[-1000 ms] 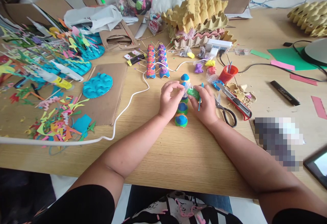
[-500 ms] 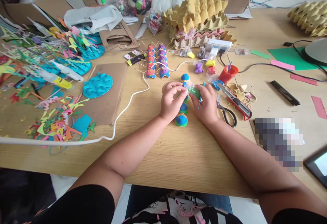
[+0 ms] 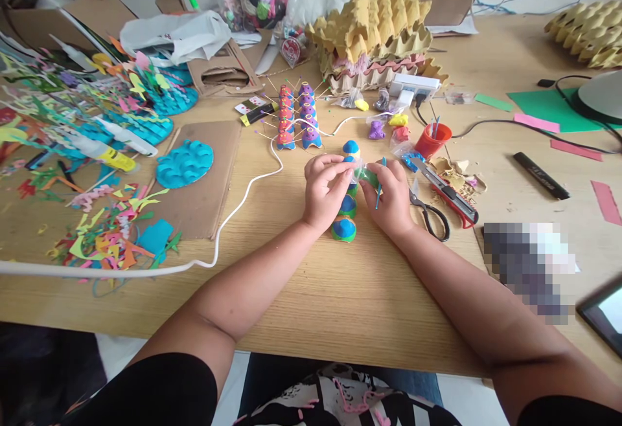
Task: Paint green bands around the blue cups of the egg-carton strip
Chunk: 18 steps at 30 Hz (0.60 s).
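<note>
Packet, green (image 3: 371, 178), wrapped in clear plastic: held between both hands, raised over the middle of the table (image 3: 291, 303). Left hand (image 3: 324, 191): thumb and fingertips pinched together on the clear plastic at the packet's left end. Right hand (image 3: 391, 194): fingers closed around the packet's right side, gripping a thin blue stick (image 3: 378, 194) as well, which slants close to upright.

Row of blue-and-green domes (image 3: 345, 229): on the table under and between the hands, running from near to far; middle domes partly hidden by the fingers and the packet.

Right of the right hand: black-handled scissors (image 3: 436, 222), a red utility knife (image 3: 451, 198) and, further off, a red cup (image 3: 431, 144) with sticks standing in it. Blue packet (image 3: 414, 161): just left of the cup. Purple packet (image 3: 376, 130): farther off, near a yellow packet (image 3: 399, 119).

Far centre: two decorated rows, one red and blue (image 3: 286, 136), one purple and blue (image 3: 311, 137), side by side, with thin sticks projecting. Egg trays (image 3: 374, 32): stacked behind.

Left: bright blue bumpy disc (image 3: 184, 164) on a cardboard sheet (image 3: 204, 209); coloured scraps (image 3: 109, 235) heaped to the near left of it.
</note>
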Each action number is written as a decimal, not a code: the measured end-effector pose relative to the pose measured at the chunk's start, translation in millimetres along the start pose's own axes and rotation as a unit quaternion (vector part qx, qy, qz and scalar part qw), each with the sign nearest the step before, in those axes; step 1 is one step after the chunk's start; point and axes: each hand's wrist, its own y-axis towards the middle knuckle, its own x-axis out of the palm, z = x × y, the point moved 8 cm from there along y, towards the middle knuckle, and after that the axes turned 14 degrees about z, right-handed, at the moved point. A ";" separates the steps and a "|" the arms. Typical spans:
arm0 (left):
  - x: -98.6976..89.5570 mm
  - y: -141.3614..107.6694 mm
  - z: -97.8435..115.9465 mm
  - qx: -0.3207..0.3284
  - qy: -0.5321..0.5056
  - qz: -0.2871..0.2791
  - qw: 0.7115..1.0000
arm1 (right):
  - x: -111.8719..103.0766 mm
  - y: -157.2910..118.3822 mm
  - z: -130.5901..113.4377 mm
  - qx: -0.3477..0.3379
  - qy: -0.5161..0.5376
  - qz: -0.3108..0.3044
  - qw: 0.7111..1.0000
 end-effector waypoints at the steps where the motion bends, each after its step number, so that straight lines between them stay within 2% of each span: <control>1: 0.5 -0.1 0.3 0.008 0.003 -0.003 1.000 | -0.1 0.1 0.2 0.003 0.002 -0.001 1.000; 6: 4.8 -0.6 0.4 0.027 0.036 -0.038 0.998 | -1.6 0.8 -0.6 0.009 0.016 0.003 1.000; 12: 10.7 -3.0 -3.5 0.013 0.034 -0.075 0.997 | -3.6 2.6 -1.6 0.009 0.030 0.016 0.999; 18: 8.9 -3.3 -2.3 0.021 0.024 -0.059 0.998 | -3.1 3.3 -2.2 0.010 0.047 0.001 0.999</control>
